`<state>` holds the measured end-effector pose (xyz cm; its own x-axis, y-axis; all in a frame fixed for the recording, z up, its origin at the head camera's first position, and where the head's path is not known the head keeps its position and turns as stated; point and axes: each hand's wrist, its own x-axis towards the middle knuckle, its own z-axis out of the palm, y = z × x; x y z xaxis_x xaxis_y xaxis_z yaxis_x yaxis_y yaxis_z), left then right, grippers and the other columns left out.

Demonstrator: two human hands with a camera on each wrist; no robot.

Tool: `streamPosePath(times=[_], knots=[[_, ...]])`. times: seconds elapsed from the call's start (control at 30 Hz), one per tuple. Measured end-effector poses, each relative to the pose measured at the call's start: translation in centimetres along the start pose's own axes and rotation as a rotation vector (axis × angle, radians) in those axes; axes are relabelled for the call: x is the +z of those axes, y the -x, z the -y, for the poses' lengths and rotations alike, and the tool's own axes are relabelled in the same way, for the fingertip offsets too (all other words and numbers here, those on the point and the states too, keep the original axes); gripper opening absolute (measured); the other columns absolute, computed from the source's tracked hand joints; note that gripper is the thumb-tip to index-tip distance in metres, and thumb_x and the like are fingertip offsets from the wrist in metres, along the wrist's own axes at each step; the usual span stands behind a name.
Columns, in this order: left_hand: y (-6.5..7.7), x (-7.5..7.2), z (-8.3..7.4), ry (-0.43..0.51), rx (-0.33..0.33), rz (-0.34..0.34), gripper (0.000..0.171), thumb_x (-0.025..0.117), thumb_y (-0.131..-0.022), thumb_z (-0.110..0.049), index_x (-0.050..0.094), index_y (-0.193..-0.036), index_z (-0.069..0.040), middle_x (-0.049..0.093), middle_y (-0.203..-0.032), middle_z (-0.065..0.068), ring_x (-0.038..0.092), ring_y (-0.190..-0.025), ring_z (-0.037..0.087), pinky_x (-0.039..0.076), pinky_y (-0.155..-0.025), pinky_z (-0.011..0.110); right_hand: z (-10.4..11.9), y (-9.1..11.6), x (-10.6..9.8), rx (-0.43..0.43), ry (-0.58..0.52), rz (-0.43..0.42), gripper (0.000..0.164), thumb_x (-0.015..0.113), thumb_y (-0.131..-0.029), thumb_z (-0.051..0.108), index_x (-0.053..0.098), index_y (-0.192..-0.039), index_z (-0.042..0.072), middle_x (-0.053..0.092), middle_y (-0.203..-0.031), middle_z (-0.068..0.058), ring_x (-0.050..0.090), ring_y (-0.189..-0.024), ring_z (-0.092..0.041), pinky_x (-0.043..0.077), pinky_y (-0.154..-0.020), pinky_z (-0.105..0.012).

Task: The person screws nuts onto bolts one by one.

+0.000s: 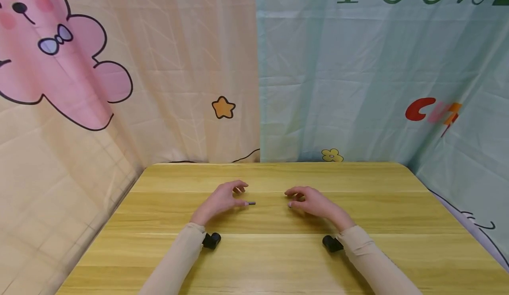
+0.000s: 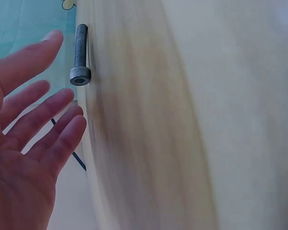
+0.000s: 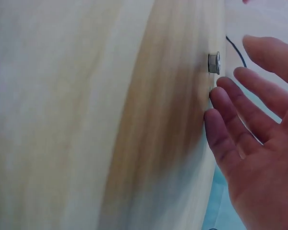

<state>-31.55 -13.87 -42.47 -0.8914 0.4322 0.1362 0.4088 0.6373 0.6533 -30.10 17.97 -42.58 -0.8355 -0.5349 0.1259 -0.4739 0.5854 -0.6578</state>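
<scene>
A dark socket-head bolt (image 1: 252,203) lies on the wooden table, just past the thumb tip of my left hand (image 1: 223,201). The left wrist view shows the bolt (image 2: 80,57) whole, its knurled head nearer the camera, with the spread fingers of my left hand (image 2: 33,124) apart from it. A small silver nut with a flange (image 3: 214,63) rests on the table by my right hand (image 3: 264,129). Those fingers are loosely bent and hold nothing. In the head view my right hand (image 1: 312,201) faces the left one across a gap, and the nut is hard to make out.
The light wooden table (image 1: 270,259) ends at a back edge against a peach curtain (image 1: 191,65) and a pale blue curtain (image 1: 338,65). Black wrist cameras, one on the left wrist (image 1: 212,241) and one on the right (image 1: 332,243), sit at the sleeve cuffs.
</scene>
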Motion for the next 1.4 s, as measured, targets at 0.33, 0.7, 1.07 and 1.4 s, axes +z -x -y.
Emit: streamPosePath(times=[0.33, 0.7, 1.07, 1.4], knots=[[-0.25, -0.09, 0.41, 0.034, -0.024, 0.045, 0.025, 0.082, -0.080, -0.009, 0.071, -0.102, -0.008, 0.064, -0.089, 0.000, 0.056, -0.083, 0.017, 0.048, -0.076, 0.032, 0.10, -0.28, 0.12, 0.057, -0.051, 0.041, 0.033, 0.072, -0.089, 0.010, 0.065, -0.121, 0.002, 0.063, -0.102, -0.003, 0.057, -0.089, -0.017, 0.048, -0.075, -0.031], [-0.50, -0.22, 0.48, 0.031, -0.002, 0.052, 0.015, 0.082, -0.079, -0.005, 0.073, -0.090, -0.007, 0.064, -0.079, -0.003, 0.056, -0.074, 0.013, 0.049, -0.070, 0.027, -0.59, -0.52, -0.02, 0.030, -0.039, 0.036, 0.024, 0.073, -0.088, 0.006, 0.070, -0.112, 0.004, 0.065, -0.098, 0.001, 0.057, -0.085, -0.015, 0.050, -0.077, -0.028], [-0.37, -0.05, 0.43, 0.038, -0.029, 0.051, 0.012, 0.080, -0.079, -0.003, 0.072, -0.089, -0.005, 0.063, -0.078, -0.002, 0.055, -0.072, 0.013, 0.048, -0.068, 0.027, -0.58, -0.63, -0.09, 0.025, -0.038, 0.037, 0.013, 0.073, -0.088, 0.005, 0.072, -0.101, 0.004, 0.066, -0.088, 0.002, 0.056, -0.077, -0.011, 0.048, -0.071, -0.026], [-0.13, 0.25, 0.34, 0.012, -0.032, 0.036, 0.007, 0.077, -0.082, -0.001, 0.072, -0.085, -0.005, 0.061, -0.076, -0.002, 0.053, -0.071, 0.013, 0.046, -0.068, 0.028, -0.31, -0.58, 0.37, 0.057, -0.030, 0.040, 0.012, 0.072, -0.088, 0.005, 0.072, -0.101, 0.006, 0.065, -0.086, 0.002, 0.055, -0.076, -0.013, 0.047, -0.070, -0.026]])
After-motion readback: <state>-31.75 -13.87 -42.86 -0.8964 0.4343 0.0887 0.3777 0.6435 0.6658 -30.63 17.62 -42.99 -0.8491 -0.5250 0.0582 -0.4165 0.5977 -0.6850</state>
